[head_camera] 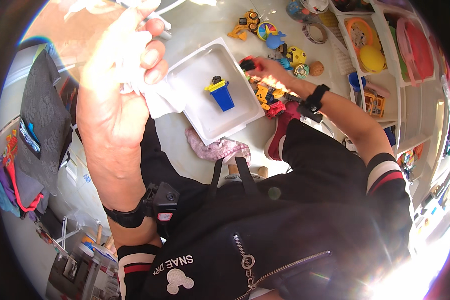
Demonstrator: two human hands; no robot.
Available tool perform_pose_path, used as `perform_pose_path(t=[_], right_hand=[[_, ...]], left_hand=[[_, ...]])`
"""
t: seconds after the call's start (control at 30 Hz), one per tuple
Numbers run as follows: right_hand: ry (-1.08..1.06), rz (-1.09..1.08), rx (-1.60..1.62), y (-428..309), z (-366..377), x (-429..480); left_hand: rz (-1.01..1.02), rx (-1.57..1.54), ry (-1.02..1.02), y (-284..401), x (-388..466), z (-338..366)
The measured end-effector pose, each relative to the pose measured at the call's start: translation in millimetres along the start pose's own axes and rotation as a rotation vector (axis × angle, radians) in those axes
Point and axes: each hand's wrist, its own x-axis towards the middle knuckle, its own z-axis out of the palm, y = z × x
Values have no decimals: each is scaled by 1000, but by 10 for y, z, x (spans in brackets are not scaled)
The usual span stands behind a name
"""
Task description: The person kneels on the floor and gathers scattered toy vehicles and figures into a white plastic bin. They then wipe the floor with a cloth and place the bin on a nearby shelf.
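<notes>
My left hand (pixel 123 75) is raised at the upper left, partly washed out by glare. Its fingers are curled around a white wipe or cloth (pixel 165 100), which hangs down beside a white plastic tray (pixel 195 120). Inside the tray lies a toy wheelie bin (pixel 222 98), blue with a yellow lid and a small dark part at its top. Beyond the tray's right edge, my right hand (pixel 270 71) grips a small red-and-black toy (pixel 250 64), its shape mostly hidden by the fingers. Just below that hand are yellow and red toy vehicles (pixel 274 108).
More toys lie on the floor, among them a yellow digger (pixel 245 24), a colour wheel (pixel 267 31) and a blue whale (pixel 275 39). A tape roll (pixel 315 33) is near white shelving (pixel 392 93) on the right. A pink patterned cloth (pixel 221 150) touches the tray's near edge.
</notes>
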Motion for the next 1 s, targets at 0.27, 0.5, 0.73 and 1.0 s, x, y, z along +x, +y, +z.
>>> perform_pose_path(t=[0.27, 0.5, 0.73, 1.0], right_hand=[[-11, -106, -343, -12, 485, 97], [247, 33, -1161, 232, -310, 152], [303, -55, -1071, 635, -303, -28], [393, -22, -744, 895, -611, 75]], left_hand=[[16, -27, 76, -50, 10, -32], [30, -51, 104, -10, -46, -90], [38, -65, 39, -17, -59, -151], [45, -39, 76, -5, -52, -93]])
